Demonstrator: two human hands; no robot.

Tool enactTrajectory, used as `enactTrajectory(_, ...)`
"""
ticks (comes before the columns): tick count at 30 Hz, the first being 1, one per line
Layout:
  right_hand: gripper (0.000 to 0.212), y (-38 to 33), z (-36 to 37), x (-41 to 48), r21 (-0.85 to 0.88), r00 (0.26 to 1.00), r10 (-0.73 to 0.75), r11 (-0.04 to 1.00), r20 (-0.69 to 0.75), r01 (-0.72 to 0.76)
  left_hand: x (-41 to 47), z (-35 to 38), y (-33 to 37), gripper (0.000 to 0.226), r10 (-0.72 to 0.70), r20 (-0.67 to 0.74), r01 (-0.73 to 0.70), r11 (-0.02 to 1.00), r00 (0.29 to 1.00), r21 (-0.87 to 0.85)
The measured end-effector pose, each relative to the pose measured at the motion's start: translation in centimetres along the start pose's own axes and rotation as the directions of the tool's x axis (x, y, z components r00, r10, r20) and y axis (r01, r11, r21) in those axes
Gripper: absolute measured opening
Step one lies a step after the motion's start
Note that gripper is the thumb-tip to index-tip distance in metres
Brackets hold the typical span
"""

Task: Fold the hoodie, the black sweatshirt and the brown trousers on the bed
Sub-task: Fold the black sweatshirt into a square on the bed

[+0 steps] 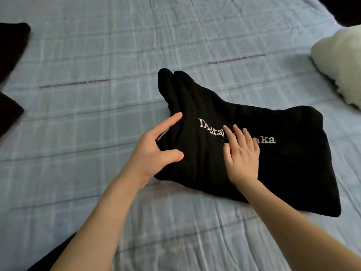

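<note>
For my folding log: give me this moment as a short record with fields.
surface: bed sheet, pale blue check
garment in work: black sweatshirt, partly folded, white lettering facing up
left hand: at the garment's left edge, fingers spread
right hand: flat on the lettering, covering its middle
other items: dark cloth at the left edge; white fluffy item at the right edge

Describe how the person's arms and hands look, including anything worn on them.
Both forearms are bare to the frame's bottom edge; no sleeves show. The left hand and right hand wear no gloves, and no rings, watch or bracelets are visible. The fingernails look short and unpainted. No marks or tattoos show.
</note>
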State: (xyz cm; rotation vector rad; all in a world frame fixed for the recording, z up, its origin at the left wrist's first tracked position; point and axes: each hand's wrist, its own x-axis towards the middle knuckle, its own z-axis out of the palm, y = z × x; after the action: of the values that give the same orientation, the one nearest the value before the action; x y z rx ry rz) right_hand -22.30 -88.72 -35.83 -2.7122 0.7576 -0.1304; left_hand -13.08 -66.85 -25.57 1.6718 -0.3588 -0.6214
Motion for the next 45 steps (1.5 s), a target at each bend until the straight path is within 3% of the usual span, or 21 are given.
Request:
enactTrajectory(2,0.049,0.4,-1.0,0.3,0.124,0.998,-0.022,0.992,0.065,0.014,-0.2,1.5,2.0,0.083,0.034,0.015,-0.035,0.998,0.999,0.061)
enactTrajectory(3,0.049,1.0,-2.1,0.3,0.276,0.994,-0.047,0.961,0.098,0.018,-0.3,2.3,3.1,0.084,0.051,0.021,-0.052,0.995,0.998,0.087)
enactTrajectory(5,0.050,3.4,-5.0,-0.6,0.561,0.996,-0.075,0.827,0.055,0.031,-0.3,4.5,5.2,0.084,0.074,0.048,-0.079,0.989,0.996,0.123)
enactTrajectory(6,0.051,5.1,-6.5,-1.5,0.570,0.997,-0.066,0.819,-0.032,0.073,-0.2,5.9,6.2,0.085,0.083,0.070,-0.092,0.986,0.994,0.137)
enactTrajectory(9,0.055,11.3,-9.7,-4.4,0.222,0.968,-0.026,0.971,-0.248,0.083,0.4,11.0,8.1,0.086,0.085,0.151,-0.107,0.984,0.985,0.142)
enactTrajectory(10,0.056,13.4,-10.1,-5.1,0.178,0.973,0.026,0.984,-0.227,0.015,0.8,12.9,8.2,0.087,0.080,0.177,-0.104,0.986,0.981,0.132)
enactTrajectory(12,0.062,16.6,-10.2,-6.3,0.266,0.985,0.146,0.957,-0.093,-0.117,1.6,16.5,7.9,0.088,0.058,0.214,-0.081,0.992,0.975,0.100)
enactTrajectory(14,0.065,18.6,-9.5,-7.1,0.478,0.988,0.155,0.866,0.024,-0.148,2.6,19.8,6.8,0.089,0.031,0.234,-0.052,0.995,0.972,0.083)
enactTrajectory(16,0.064,19.6,-9.1,-7.3,0.684,0.985,0.160,0.711,0.067,-0.162,3.6,22.6,5.3,0.089,0.002,0.244,-0.027,0.995,0.970,0.097)
enactTrajectory(18,0.064,19.9,-8.8,-7.3,0.786,0.981,0.174,0.593,0.083,-0.172,4.4,25.1,3.8,0.090,-0.041,0.249,0.009,0.992,0.968,0.128)
enactTrajectory(22,0.064,20.8,-8.4,-7.5,0.873,0.981,0.141,0.450,0.136,-0.186,5.0,28.4,1.2,0.094,-0.126,0.292,0.049,0.965,0.948,0.257)
enactTrajectory(31,0.049,22.1,-10.0,-7.1,0.943,0.950,0.154,0.155,0.271,-0.294,4.0,32.8,-1.4,0.093,-0.106,0.280,-0.027,0.901,0.954,0.433)
enactTrajectory(33,0.044,22.5,-12.0,-5.9,0.946,0.951,0.192,0.174,0.240,-0.274,3.9,32.8,-1.6,0.093,-0.097,0.269,-0.035,0.895,0.958,0.445)
enactTrajectory(35,0.045,22.5,-14.4,-3.9,0.940,0.976,0.182,0.298,0.118,-0.169,3.7,32.5,-1.9,0.093,-0.106,0.270,-0.022,0.902,0.957,0.432)
enactTrajectory(38,0.050,20.7,-17.2,0.9,0.897,1.000,-0.024,0.442,0.018,-0.005,3.4,32.7,-1.3,0.093,-0.141,0.294,0.010,0.914,0.945,0.407)
enactTrajectory(41,0.050,18.4,-16.7,5.1,0.799,0.954,-0.258,0.600,0.150,0.037,2.6,33.2,0.5,0.086,-0.081,0.377,-0.053,0.941,0.923,0.334)
enactTrajectory(44,0.045,18.9,-14.6,6.3,0.739,0.915,-0.273,0.673,0.297,-0.039,1.1,31.5,2.9,0.058,-0.001,0.501,-0.098,0.980,0.866,0.171)
enactTrajectory(45,0.043,19.3,-14.1,6.2,0.736,0.913,-0.265,0.675,0.311,-0.055,0.9,30.0,4.0,0.054,0.076,0.469,-0.162,0.976,0.880,0.146)
